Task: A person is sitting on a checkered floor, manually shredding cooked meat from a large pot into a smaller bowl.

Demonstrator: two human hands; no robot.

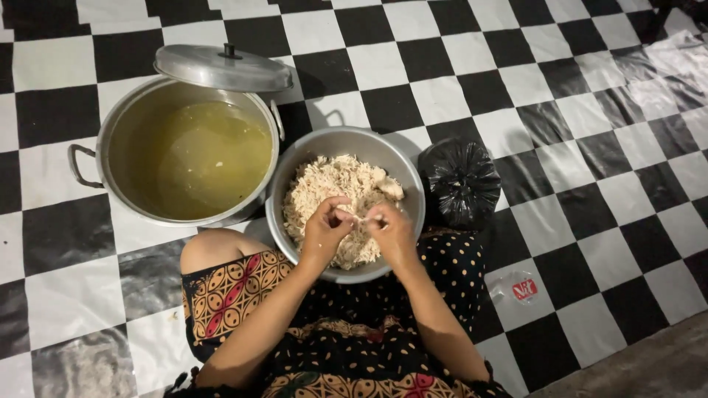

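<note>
A round metal bowl (295,158) sits on the floor in front of my knees, filled with pale shredded meat (328,180). Both hands hover over its near half. My left hand (326,228) and my right hand (391,227) pinch the two ends of a thin strip of meat (358,216) stretched between them. A larger unshredded chunk (389,189) lies at the bowl's right side.
A big metal pot (110,133) of yellowish broth stands to the left, its lid (221,68) tilted on the far rim. A tied black plastic bag (461,180) lies right of the bowl. A clear plastic lid (520,289) rests on the black-and-white checkered floor sheet.
</note>
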